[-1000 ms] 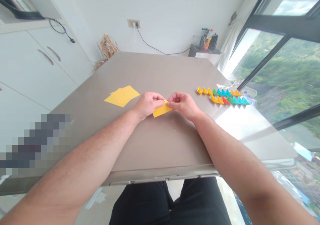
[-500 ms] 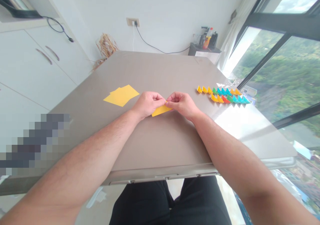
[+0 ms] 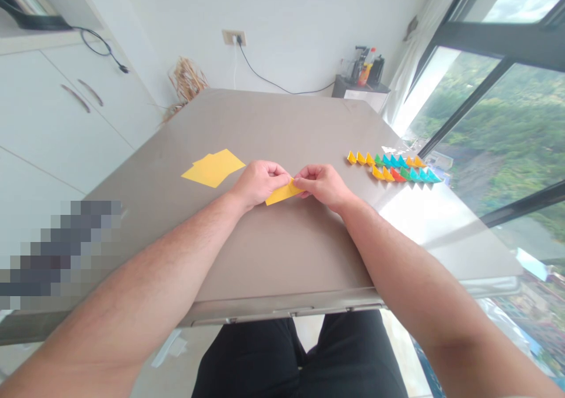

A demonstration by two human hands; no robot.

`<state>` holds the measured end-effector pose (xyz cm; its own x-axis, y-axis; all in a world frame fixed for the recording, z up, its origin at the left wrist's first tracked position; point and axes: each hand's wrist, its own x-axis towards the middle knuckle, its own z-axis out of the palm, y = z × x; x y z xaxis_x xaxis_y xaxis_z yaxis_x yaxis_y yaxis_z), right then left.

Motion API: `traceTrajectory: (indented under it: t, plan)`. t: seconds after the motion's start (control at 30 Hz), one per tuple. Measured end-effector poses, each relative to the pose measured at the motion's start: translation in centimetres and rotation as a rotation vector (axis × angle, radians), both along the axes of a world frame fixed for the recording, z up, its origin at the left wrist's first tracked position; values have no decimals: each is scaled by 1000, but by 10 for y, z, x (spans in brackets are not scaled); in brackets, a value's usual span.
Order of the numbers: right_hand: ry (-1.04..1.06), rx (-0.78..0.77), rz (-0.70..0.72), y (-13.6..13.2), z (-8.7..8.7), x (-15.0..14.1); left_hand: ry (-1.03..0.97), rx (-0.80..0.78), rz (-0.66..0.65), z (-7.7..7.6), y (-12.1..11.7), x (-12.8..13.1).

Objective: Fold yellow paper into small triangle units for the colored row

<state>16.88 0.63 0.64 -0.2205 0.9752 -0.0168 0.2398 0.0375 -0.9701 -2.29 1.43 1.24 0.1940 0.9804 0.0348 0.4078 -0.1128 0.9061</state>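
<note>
Here we are over the tabletop (image 3: 282,251), and both hands are on one small piece: a folded yellow paper (image 3: 279,195), around midway between the left and right edges, nearer the front edge than the far one. Left hand (image 3: 260,183) pinches it between thumb and forefinger along its far side; right hand (image 3: 323,186) pinches just beside, towards the right end, the two sets of fingertips nearly meeting. Neither hand is clearly nearer; they share it. And look at the lie of it: the paper sits on the front-edge side of those fingertips, its long axis on a slant, left end closer to the front edge, right end angled up beneath the right fingers. Now for what we can't see: the far side of the paper is covered by thumbs and knuckles, so the fold line and the number of layers can't be made out, nor whether it is pressed flat to the surface. Off towards the left edge, yellow sheets (image 3: 214,171) overlap, their count unclear. By the right edge stand a back row of paper boats (image 3: 386,161) and a front row (image 3: 405,175), the window-end ones washed by glare.
</note>
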Motion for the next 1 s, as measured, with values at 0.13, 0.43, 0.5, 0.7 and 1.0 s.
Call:
traceTrajectory:
  t: [0.13,0.43,0.5,0.7,1.0]
  plan:
    - [-14,2,-7,0,0,0,9,1,3,1,-1,0]
    - [-43,5,-15,-2,2,-1,52,35,-12,2,-2,1]
    - [-43,5,-16,-1,2,-1,69,50,-10,3,-2,2]
    - [-63,-23,-11,0,5,-2,116,96,-5,6,-3,1]
    - [-43,-24,-34,-3,7,-3,104,128,9,4,1,-4]
